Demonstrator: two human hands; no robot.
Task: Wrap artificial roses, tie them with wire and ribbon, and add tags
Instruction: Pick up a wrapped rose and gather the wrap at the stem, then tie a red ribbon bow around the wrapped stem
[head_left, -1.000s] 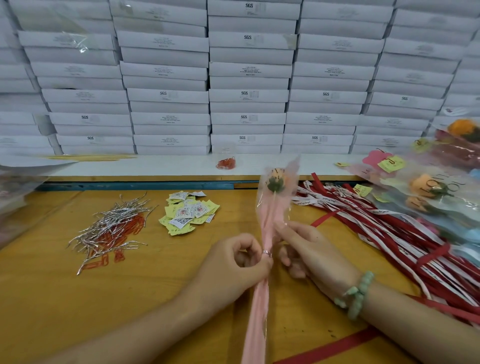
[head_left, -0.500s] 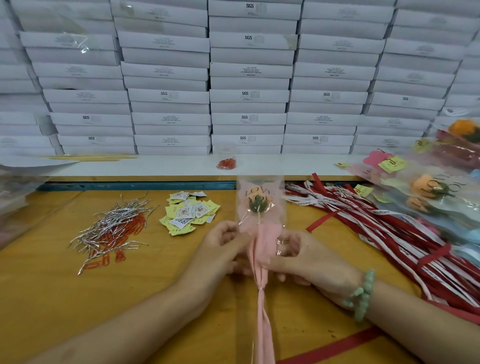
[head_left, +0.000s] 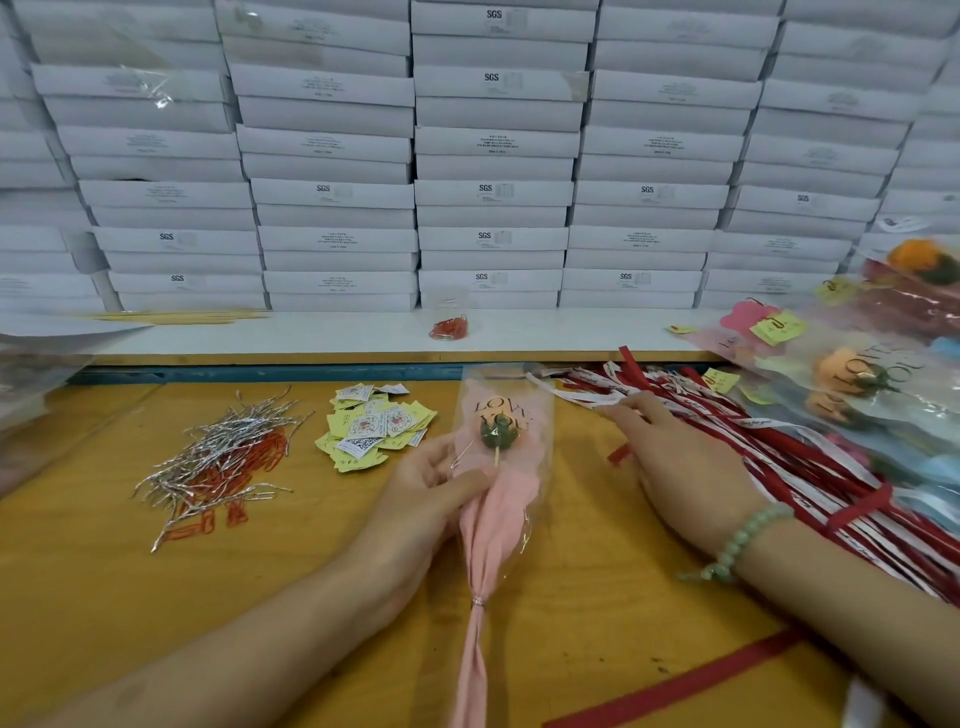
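- Gripping the wrapped rose (head_left: 501, 467) at mid-length, the left hand (head_left: 431, 499) has its thumb laid across the front of the pink paper and its fingers curled behind; the grasp is closed on the wrapper.
- The wrapped rose lies roughly upright in view over the middle of the yellow table (head_left: 104, 597), bloom end away from the person; the clear sleeve reads "LOVE YOU" over the flower head.
- A thin wire tie (head_left: 478, 603) cinches the paper below the left hand; the pink tail runs on toward the lower edge.
- The right hand (head_left: 680, 467) is apart from the rose, palm down, fingers stretched out straight; its fingertips (head_left: 623, 410) rest on a white strip at the near edge of the ribbons (head_left: 779, 467); nothing is clasped.
- A green bead bracelet (head_left: 737, 540) sits on the right wrist.
- The ribbons, red and white, are heaped right of the rose; one loose red ribbon (head_left: 675, 686) lies across the near table.
- The tags (head_left: 374, 431), yellow and white, are piled just left of the rose.
- The silver wires (head_left: 223, 457) lie further left, mixed with red paper clips (head_left: 208, 519).
- Finished roses (head_left: 852, 374) are stacked at far right; white boxes (head_left: 493, 192) line the back.
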